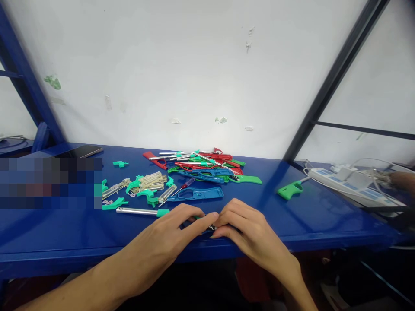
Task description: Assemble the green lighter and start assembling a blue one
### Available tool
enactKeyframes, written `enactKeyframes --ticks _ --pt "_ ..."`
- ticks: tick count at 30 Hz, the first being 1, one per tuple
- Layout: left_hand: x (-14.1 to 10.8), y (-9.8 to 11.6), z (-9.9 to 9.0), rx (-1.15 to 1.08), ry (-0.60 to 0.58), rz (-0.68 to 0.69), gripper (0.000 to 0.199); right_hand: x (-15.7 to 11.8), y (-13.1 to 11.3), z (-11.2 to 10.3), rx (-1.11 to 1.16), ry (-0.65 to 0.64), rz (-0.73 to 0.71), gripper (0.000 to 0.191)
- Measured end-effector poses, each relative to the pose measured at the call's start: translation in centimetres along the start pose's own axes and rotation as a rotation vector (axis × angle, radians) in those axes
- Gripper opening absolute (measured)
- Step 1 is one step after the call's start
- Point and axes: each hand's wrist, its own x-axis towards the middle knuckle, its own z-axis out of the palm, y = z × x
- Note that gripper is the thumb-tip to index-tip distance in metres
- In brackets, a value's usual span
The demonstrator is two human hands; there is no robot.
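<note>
At the table's front edge, my left hand (177, 229) and my right hand (241, 224) meet with fingers closed around a small dark part (209, 229) with white wire-like bits, mostly hidden by the fingers. Just beyond them lies a blue lighter shell half (204, 194), with a screwdriver (187, 183) at its left end. A metal tube with a green tip (139, 211) rests left of my hands. Clear plastic lighter bodies (152, 181) and green trigger pieces (149, 194) are scattered behind that tube.
A pile of red, green and blue shells with metal tubes (207, 166) lies near the wall. On the right are a green lighter (289, 190) and a white power strip (353, 185) with cables. Part of another hand (402, 180) shows at the far right. A phone (86, 150) lies back left.
</note>
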Motion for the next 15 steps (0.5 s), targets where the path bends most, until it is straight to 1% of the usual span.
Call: enactKeyframes --ticks 6,11,15 --pt "-0.05 0.3 -0.17 -0.001 -0.023 -0.018 0.072 -0.13 -0.06 0.1 0.036 0.036 0.0 0.017" --pt "-0.11 0.24 0.12 -0.023 0.002 -0.02 0.069 -0.2 -0.16 0.18 0.077 0.049 0.038 0.016" --pt "-0.21 0.06 0.31 -0.044 0.033 -0.026 0.065 -0.11 -0.31 0.24 0.083 0.063 0.04 0.015"
